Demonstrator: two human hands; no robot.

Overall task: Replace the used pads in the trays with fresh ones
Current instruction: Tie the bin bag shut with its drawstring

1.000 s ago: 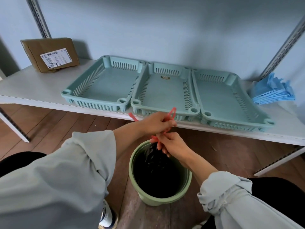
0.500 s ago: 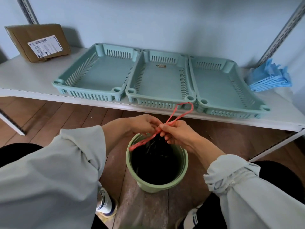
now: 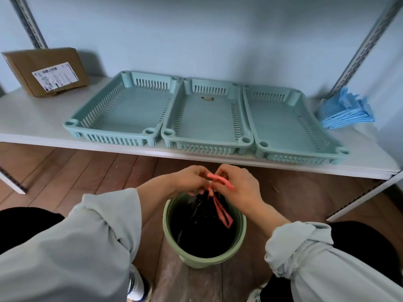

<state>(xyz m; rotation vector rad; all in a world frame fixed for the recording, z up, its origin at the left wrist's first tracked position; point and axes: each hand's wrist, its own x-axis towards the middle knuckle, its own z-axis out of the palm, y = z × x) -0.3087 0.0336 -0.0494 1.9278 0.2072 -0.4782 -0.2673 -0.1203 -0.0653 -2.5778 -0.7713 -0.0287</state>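
Left hand (image 3: 192, 179) and right hand (image 3: 237, 186) low in the centre of the frame, fingertips close together, both pinched shut on the red drawstring (image 3: 219, 192) of a black bag (image 3: 202, 223). Neck of the bag gathered just under the fingers; one red loop lying across the right hand, another hanging down over the black plastic. Bag sitting inside a green bucket (image 3: 241, 234) on the wooden floor (image 3: 76, 171), directly below the hands. Grey sleeves (image 3: 87, 236) pushed up on both forearms, filling the lower corners. Across the middle of the frame, a white shelf (image 3: 32, 114) carrying three teal slotted trays side by side: left tray (image 3: 122, 114), middle tray (image 3: 207, 118), right tray (image 3: 287, 123), no pads visible inside any. Stack of blue pads (image 3: 346, 110) at the right edge of the shelf, just beside the right tray. Brown cardboard parcel (image 3: 45, 70) with a white label at upper left, leaning on the wall.
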